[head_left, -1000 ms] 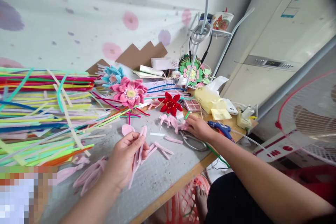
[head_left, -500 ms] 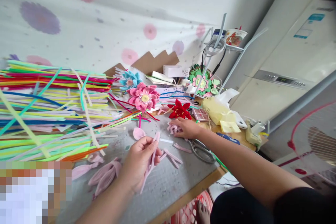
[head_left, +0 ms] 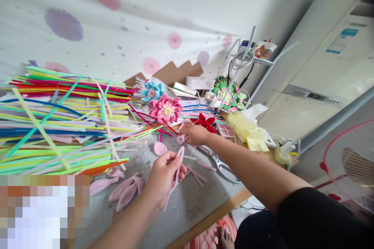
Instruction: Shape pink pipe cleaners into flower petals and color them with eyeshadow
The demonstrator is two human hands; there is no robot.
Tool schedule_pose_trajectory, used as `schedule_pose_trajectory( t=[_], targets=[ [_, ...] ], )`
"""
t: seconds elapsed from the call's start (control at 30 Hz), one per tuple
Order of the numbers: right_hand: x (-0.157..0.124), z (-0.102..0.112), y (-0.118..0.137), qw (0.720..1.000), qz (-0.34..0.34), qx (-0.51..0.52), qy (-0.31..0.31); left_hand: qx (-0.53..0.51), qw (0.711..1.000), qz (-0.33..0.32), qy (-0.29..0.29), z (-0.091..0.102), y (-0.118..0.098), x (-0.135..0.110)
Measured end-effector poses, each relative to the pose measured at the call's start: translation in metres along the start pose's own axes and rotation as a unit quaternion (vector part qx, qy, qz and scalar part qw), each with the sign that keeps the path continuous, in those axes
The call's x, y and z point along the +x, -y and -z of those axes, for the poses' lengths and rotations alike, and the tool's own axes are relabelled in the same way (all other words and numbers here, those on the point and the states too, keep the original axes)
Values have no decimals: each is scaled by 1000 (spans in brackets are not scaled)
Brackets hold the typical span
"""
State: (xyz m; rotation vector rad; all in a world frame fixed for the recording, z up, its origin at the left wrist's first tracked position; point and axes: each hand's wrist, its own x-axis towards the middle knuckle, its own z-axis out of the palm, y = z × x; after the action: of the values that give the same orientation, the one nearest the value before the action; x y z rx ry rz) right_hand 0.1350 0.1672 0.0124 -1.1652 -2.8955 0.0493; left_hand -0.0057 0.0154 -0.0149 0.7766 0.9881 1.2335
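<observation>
My left hand [head_left: 166,171] pinches a folded pale pink pipe cleaner [head_left: 176,175] between thumb and fingers, low over the grey tabletop. Farther forward, the fingers of my right hand [head_left: 195,134] close on a curled pale pink pipe cleaner piece [head_left: 182,138]; its far side is hidden. Just behind that hand lies a red flower [head_left: 204,123], partly covered. Metal scissors [head_left: 223,167] rest under my right forearm. Loose pink strips [head_left: 197,176] lie between the hands, and a pink petal [head_left: 160,148] is beyond my left hand. Looped pink petals [head_left: 128,190] lie left of my left wrist.
Bundles of coloured pipe cleaners [head_left: 67,124] cover the table's left side. A pink flower [head_left: 166,109] and a blue flower [head_left: 152,90] stand at the back. A yellow plastic bag [head_left: 239,124] lies on the right. The table's wooden edge [head_left: 210,220] runs nearest me.
My right hand has moved left, away from in front of the red flower, with the curled pink piece in its fingers. My left hand keeps its grip. The view has shifted slightly left.
</observation>
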Motion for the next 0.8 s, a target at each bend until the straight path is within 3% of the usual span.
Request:
schedule_pose_trajectory(
  t=[0.17, 0.3, 0.43, 0.53, 0.67, 0.8],
  targets=[
    [-14, 27, 5, 1000, 0, 8, -29, -3, 1000, 6, 11, 0, 1, -1],
    [-73, 47, -5, 989, -100, 0, -108, -10, 1000, 8, 3, -1, 1, -1],
    [-147, 18, -7, 982, -177, -2, -58, -26, 1000, 11, -7, 1, 0, 1],
    [-184, -13, -5, 976, -215, -1, -30, -28, 999, 16, -14, 2, 0, 3],
    [-192, -31, -8, 968, -248, -10, -16, 2, 998, 52, -24, 0, 1, 5],
    [-186, -21, -16, 965, -260, -13, -20, 0, 998, 64, -24, -3, 5, 6]
  ],
)
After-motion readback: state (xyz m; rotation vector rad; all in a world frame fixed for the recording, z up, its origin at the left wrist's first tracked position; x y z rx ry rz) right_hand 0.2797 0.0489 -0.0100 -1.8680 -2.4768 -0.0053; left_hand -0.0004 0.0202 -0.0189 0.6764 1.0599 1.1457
